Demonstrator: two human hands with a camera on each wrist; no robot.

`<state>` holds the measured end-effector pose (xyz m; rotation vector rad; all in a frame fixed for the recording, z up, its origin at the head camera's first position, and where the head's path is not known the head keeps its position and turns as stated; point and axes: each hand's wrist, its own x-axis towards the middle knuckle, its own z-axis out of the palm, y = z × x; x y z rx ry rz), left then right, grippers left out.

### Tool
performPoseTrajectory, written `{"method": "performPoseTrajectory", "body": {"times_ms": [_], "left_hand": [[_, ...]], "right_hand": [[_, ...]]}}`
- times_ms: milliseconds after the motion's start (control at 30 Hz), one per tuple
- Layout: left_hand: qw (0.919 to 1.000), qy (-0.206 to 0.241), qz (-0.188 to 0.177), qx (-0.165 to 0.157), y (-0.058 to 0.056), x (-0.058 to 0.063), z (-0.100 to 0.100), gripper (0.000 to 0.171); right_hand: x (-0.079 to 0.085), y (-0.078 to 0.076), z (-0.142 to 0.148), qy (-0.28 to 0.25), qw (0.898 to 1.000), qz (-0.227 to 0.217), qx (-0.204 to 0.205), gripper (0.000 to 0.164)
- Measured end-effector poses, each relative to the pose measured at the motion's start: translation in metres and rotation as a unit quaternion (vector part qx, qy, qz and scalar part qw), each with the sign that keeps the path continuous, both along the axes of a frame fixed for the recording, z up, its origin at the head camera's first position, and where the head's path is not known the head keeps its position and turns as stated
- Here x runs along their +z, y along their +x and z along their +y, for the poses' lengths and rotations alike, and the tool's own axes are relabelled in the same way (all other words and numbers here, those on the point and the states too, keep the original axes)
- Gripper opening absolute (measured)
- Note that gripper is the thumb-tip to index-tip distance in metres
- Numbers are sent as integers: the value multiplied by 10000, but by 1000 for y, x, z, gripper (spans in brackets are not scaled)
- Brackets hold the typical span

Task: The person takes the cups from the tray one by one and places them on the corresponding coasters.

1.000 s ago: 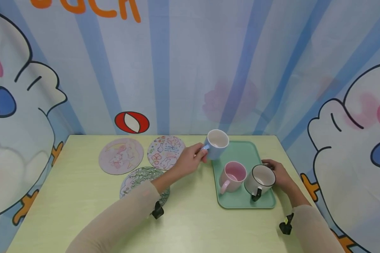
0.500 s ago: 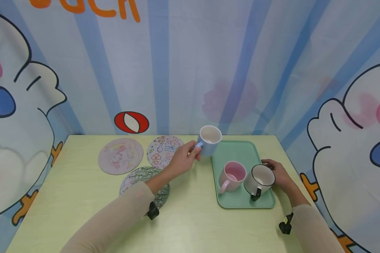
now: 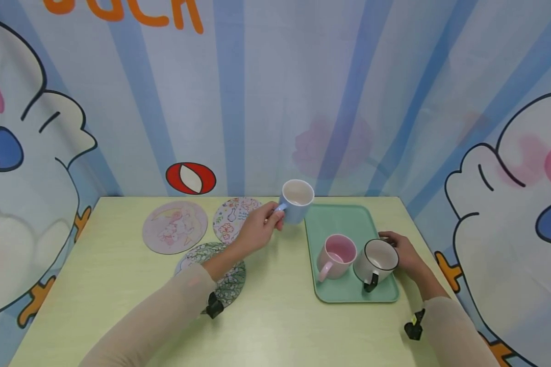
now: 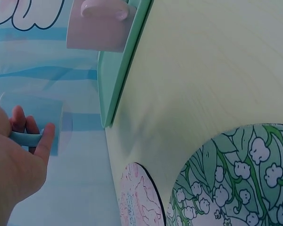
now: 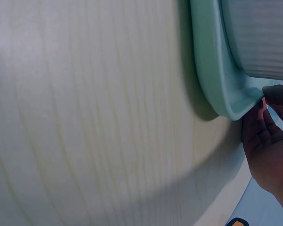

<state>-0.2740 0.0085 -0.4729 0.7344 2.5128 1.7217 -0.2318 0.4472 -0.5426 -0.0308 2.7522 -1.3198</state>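
My left hand (image 3: 257, 229) pinches the handle of a light blue mug (image 3: 297, 210) with a white inside. It holds the mug upright above the table, just left of the green tray (image 3: 342, 216). In the left wrist view, the fingers curl round the mug's blue handle (image 4: 26, 138). On the tray stand a pink mug (image 3: 336, 265) and a white mug (image 3: 372, 272) with black rim and handle, side by side. My right hand (image 3: 405, 253) grips the tray's right edge; in the right wrist view its thumb and fingers meet at the tray rim (image 5: 233, 108).
Three round printed mats lie left of the tray: a pink one (image 3: 174, 234), a flowered one (image 3: 227, 224) and a green leafy one (image 3: 231, 283), partly under my left arm. Behind the pale yellow table (image 3: 275, 326) hangs a blue striped cloth (image 3: 266, 102).
My left hand has carried the blue mug leftward and slightly up, from over the tray's left edge to beside it. My right hand, the tray and the other two mugs stay put.
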Motion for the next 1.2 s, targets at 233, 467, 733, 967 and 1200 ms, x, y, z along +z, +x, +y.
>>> {"method": "performPoseTrajectory", "body": {"times_ms": [233, 467, 733, 967, 1200], "left_hand": [[10000, 36, 44, -27, -2, 0, -8, 23], [9998, 137, 78, -77, -2, -1, -17, 25], [9998, 116, -112, 74, 0, -5, -27, 22], [9997, 174, -129, 87, 5, 2, -37, 24], [9995, 53, -94, 280, 4, 3, -48, 20]], "right_hand": [[1, 1, -1, -77, 10000, -2, 8, 62], [-1, -1, 0, 4, 10000, 37, -1, 60], [24, 10, -14, -187, 9998, -4, 105, 58], [43, 20, -24, -231, 9996, 0, 149, 57], [27, 12, -15, -269, 9996, -43, 117, 58]]}}
